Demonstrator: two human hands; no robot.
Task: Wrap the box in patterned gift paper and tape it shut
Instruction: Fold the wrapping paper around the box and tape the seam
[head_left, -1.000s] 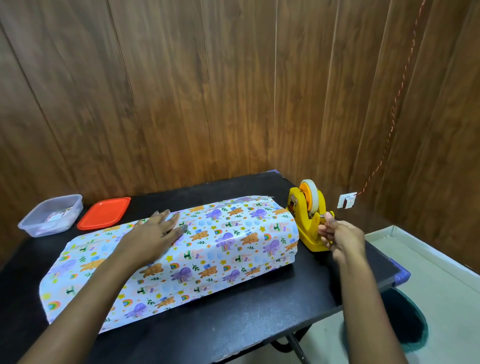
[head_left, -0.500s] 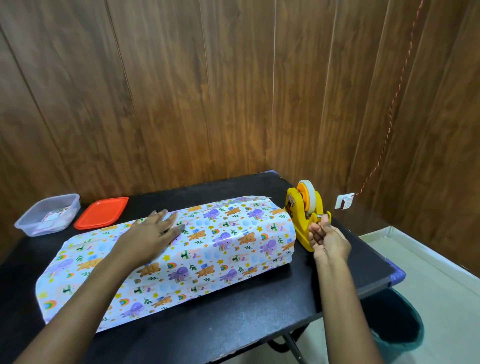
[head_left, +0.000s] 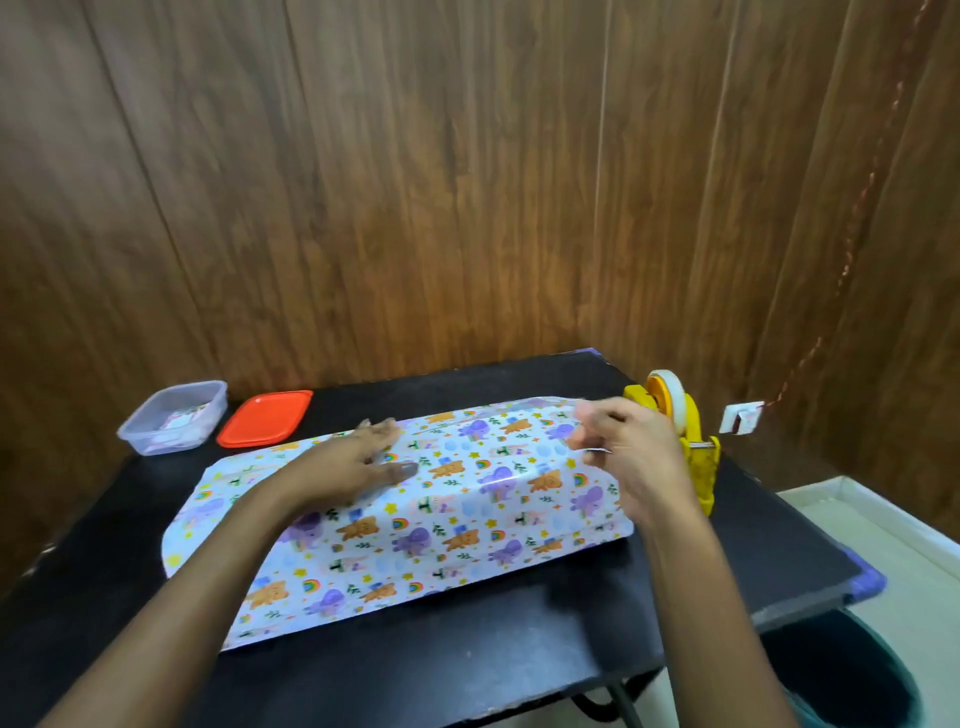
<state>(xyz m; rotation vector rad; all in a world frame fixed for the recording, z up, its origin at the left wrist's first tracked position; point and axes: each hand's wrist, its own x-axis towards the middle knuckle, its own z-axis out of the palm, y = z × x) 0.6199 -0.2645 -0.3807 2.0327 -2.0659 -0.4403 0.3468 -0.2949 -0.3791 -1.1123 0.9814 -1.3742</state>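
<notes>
Right fingers: curled in a pinch on my right hand (head_left: 636, 457), gripping what looks to be a short clear tape strip (head_left: 596, 450). Blur prevents certainty.
Left fingers: straight and spread, my left hand (head_left: 343, 465) pressing flat on the gift paper (head_left: 441, 525).
Box: wholly under the paper and not itself visible. The parcel lies mid-table, directly beneath both hands.
Long axis: runs across me, from near-left to far-right.
Key relation: the strip hangs over the parcel's right top, and the held-down paper lies to its left, just beside my left fingertips. The right hand is nearer the spot to be taped.
Judgement: the next move is a short leftward and downward carry of the strip. The left hand should not lift first, or the paper may spring.
Tape dispenser (head_left: 680, 441): yellow, just beyond my right hand.
Table (head_left: 467, 654): black.
Far left: clear tub (head_left: 176, 415), with an orange lid (head_left: 265, 418) beside it.
</notes>
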